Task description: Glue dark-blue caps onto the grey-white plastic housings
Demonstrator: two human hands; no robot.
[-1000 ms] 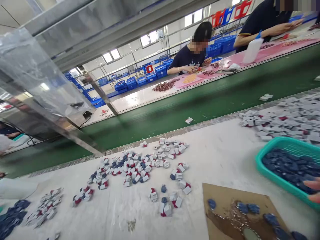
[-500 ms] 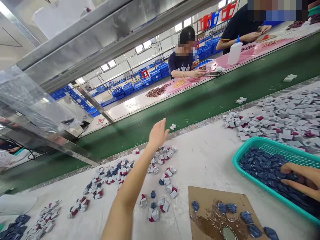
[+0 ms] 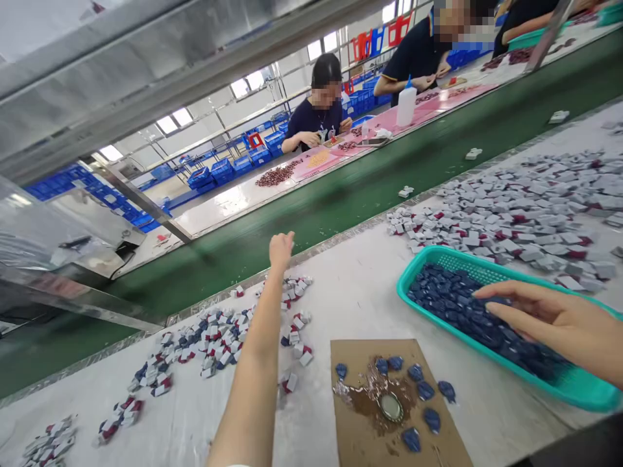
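My left hand is stretched out over the near edge of the green conveyor belt, its fingers curled closed. Whatever may be inside it is hidden. Over the turquoise basket hovers my right hand, thumb and forefinger apart with nothing visible between them. Small dark blue moulded pieces fill much of this basket. A cardboard sheet in front of me carries several blue pieces, a wet brown puddle and a round cap-like disc. One blue piece lies just off its right edge.
White-and-maroon pieces with blue parts are scattered at left. A large heap of white-and-maroon pieces spreads behind the basket. White pieces lie on the belt. Co-workers sit across it near a white bottle. A metal post stands at left.
My left hand has gone from outstretched fingers to closed, and the white piece near it no longer shows. My right hand has lifted off the blue pieces. The view has swung right.
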